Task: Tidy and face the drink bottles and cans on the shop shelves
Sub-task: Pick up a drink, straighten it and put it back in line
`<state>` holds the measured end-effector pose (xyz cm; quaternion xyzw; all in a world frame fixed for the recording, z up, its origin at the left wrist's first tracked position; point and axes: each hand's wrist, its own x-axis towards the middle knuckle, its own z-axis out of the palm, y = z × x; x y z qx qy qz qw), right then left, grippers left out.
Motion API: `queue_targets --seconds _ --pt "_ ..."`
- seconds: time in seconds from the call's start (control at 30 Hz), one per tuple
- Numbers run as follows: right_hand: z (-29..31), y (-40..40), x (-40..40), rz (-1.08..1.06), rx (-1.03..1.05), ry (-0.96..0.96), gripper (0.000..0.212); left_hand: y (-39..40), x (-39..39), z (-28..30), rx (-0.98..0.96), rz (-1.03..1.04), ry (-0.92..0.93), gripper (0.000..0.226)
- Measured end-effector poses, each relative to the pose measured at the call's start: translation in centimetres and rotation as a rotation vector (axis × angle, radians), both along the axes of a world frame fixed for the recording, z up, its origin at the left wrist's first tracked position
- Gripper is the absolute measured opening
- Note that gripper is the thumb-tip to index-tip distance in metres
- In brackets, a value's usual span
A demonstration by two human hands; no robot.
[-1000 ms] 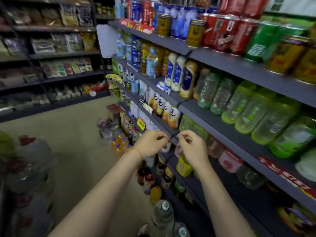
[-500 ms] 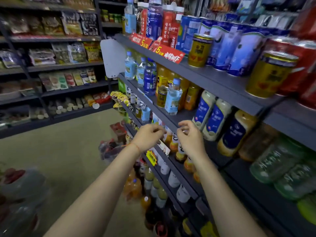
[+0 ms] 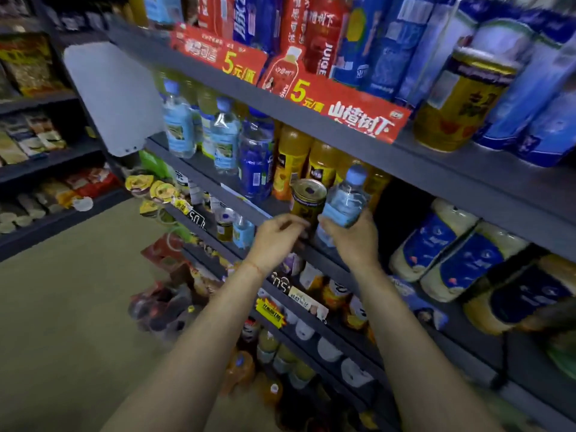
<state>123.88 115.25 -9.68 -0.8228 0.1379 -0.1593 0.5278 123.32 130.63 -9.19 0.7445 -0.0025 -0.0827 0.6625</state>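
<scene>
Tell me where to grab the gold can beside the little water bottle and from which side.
Grip the gold can round its straight lower body, coming from the aisle side and slightly left. It stands upright at the shelf front; orange bottles crowd behind it, and the right hand holds the small water bottle close on its right.

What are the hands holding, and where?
The right hand grips the small water bottle round its lower body. The left hand seems to hold nothing.
</scene>
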Motion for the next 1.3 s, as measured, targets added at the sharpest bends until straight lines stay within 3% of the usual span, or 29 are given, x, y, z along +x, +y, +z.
queue_targets --seconds 0.2,0.4,0.53,0.77,1.0,1.3 --pt "0.6 1.1 -4.3 0.060 0.077 -0.013 0.042 -1.6 0.0 -0.1 -0.272 -0.085 0.029 0.019" --pt "1.4 -1.6 -10.7 0.072 -0.005 0.045 0.032 -6.4 -5.4 0.7 -0.697 -0.274 0.426 0.047" --pt "1.4 -6.4 -18.4 0.009 0.065 -0.001 0.034 -11.3 -11.3 0.6 -0.823 -0.268 0.494 0.054" --pt "1.7 -19.5 -38.5 -0.062 0.090 -0.110 0.018 -25.2 -29.4 2.5 -0.796 -0.492 0.483 0.069" --pt "6.3 -33.0 -57.9 -0.107 0.189 -0.235 0.037 -40.5 -45.9 7.9 -0.769 -0.803 0.453 0.059" --pt "9.9 -51.6 -74.9 -0.395 0.002 -0.275 0.049 -63.1 -61.1 11.0 -0.607 -1.047 0.220 0.064"
